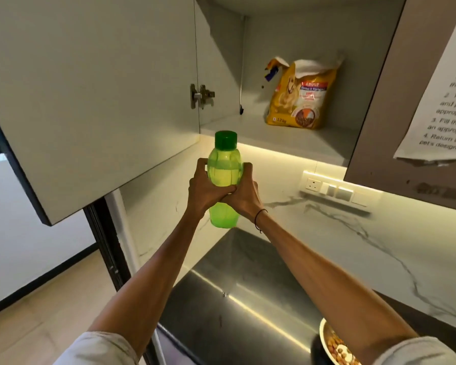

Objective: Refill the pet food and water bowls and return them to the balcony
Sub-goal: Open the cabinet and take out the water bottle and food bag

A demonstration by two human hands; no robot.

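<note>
Below the open cupboard, left hand and right hand grasp the green bottle, hiding its middle.

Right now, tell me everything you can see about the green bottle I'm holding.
The green bottle is translucent lime plastic with a darker green screw cap, which is on. It stands upright in mid-air, in front of the open cabinet and above the steel counter. The left hand and right hand both grip its middle, fingers wrapped around it. Its fill level is unclear.
</note>
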